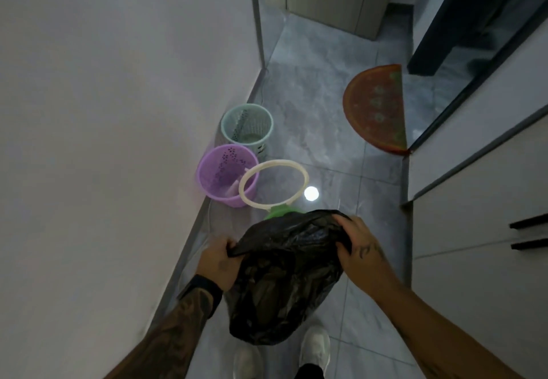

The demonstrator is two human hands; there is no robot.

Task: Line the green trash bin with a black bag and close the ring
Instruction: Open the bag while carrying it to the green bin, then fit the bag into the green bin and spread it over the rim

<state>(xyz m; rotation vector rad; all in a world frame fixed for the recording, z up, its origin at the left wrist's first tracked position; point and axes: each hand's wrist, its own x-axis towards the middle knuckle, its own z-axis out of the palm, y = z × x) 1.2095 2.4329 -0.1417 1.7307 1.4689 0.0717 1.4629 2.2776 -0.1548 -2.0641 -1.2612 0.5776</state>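
A black plastic bag (284, 277) hangs puffed out between my two hands, low in the middle of the view. My left hand (221, 261) pinches its left edge and my right hand (360, 245) grips its upper right edge. Only a small part of the green trash bin (280, 211) shows behind the bag's top; the rest is hidden. Its cream ring (274, 182) stands tilted up and open above the bin, hinged at the green rim.
A purple perforated bin (219, 174) and a pale teal perforated bin (247, 125) stand against the left wall. A red half-round mat (376, 108) lies by the dark doorway at right. White cabinets with black handles (527, 231) line the right. My white shoes (315, 346) are below.
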